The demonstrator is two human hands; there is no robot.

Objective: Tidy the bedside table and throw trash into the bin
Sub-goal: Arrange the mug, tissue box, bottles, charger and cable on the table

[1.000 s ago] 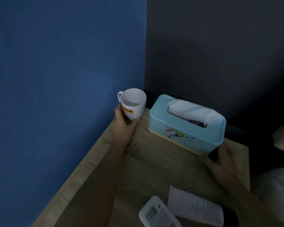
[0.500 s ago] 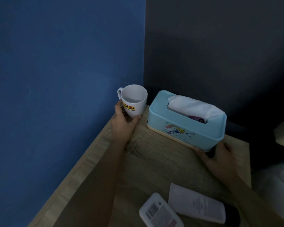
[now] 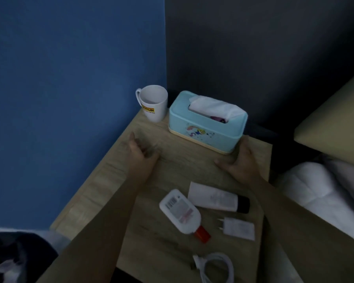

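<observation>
– Toward the front edge of the bedside table, what lies handiest?
– That white tube, lengthwise left-to-right, cap rightward, just nearside of the right hand; the left hand is farther. Both hold nothing, fingers relaxed. The mug stands at the far-left corner.

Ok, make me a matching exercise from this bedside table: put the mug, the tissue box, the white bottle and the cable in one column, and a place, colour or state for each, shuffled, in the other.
Column one
1. mug
2. tissue box
3. bottle
4. cable

Column two
A. lying flat, near the middle
B. white, upright in the far left corner
C. coiled at the near edge
D. light blue, at the back right

Pairs: 1-B, 2-D, 3-A, 4-C
</observation>
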